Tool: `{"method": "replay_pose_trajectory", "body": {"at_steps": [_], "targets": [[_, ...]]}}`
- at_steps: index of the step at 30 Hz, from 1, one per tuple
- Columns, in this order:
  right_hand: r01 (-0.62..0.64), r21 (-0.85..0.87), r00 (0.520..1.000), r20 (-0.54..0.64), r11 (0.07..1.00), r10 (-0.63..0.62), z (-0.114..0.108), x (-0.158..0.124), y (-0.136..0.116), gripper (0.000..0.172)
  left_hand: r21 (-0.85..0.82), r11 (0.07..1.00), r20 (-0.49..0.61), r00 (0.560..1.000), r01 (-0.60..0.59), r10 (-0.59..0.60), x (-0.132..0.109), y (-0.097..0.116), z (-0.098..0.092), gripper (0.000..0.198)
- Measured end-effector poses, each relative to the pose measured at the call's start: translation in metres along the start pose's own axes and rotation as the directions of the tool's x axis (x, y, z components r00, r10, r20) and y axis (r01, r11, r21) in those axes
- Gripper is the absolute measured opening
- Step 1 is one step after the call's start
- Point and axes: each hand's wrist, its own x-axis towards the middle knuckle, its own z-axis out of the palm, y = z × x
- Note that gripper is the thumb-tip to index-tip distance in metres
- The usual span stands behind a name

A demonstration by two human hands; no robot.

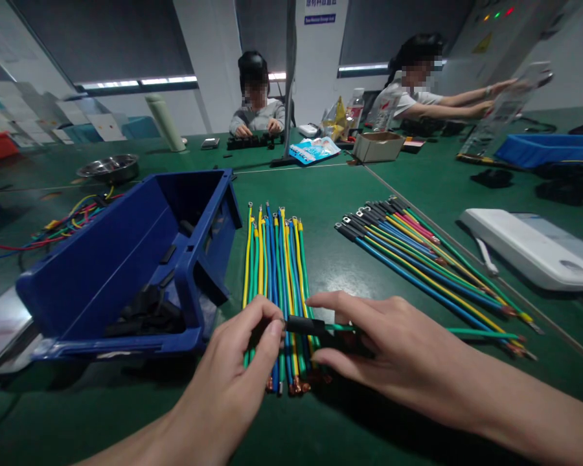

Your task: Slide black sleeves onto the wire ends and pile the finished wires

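My left hand [245,362] pinches the tip of a green cable [480,333] between thumb and forefinger. A black heat-shrink tube [305,325] sits over the cable close to that tip. Around the cable, just right of the tube, my right hand [383,343] is open, thumb and forefinger spread apart; its other fingers are partly hidden. Beneath both hands lies a row of yellow, green and blue cables [272,259] with metal lugs at the far ends and bare copper at some near ends. On the right, a second group of cables [418,265] has black sleeves at the lugs.
Left of the cables stands a blue bin [102,265] holding black tube pieces [150,310]. A white device [534,249] rests at right. Farther back are a steel bowl [109,168], a cardboard box [377,147] and a blue tray [548,152]. Two people sit across the table.
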Motion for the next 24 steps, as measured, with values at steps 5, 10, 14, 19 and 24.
{"method": "replay_pose_trajectory", "body": {"at_steps": [5, 10, 14, 19, 24], "targets": [[-0.043, -0.056, 0.999, -0.014, 0.998, 0.042, -0.005, 0.001, 0.001, 0.029, -0.008, 1.0, -0.042, 0.999, 0.004, -0.004, -0.002, 0.0, 0.0, 0.028], [-0.016, -0.1, 0.995, -0.098, 0.995, 0.006, -0.002, -0.002, -0.001, 0.022, -0.006, 1.0, -0.148, 0.989, 0.0, -0.001, -0.004, -0.005, 0.003, 0.029], [-0.012, -0.194, 0.987, -0.159, 0.981, -0.02, 0.0, -0.003, -0.005, 0.017, -0.02, 1.0, -0.173, 0.985, 0.018, -0.021, -0.003, -0.004, 0.003, 0.027], [-0.013, -0.214, 0.998, -0.065, 0.977, -0.001, 0.002, -0.005, -0.011, 0.013, -0.021, 1.0, -0.096, 0.995, 0.004, -0.006, -0.001, 0.001, 0.001, 0.029], [-0.011, -0.141, 0.999, -0.032, 0.99, 0.006, 0.003, -0.004, -0.01, 0.014, -0.036, 0.999, -0.033, 0.999, 0.005, -0.006, -0.001, -0.001, -0.001, 0.03]]}}
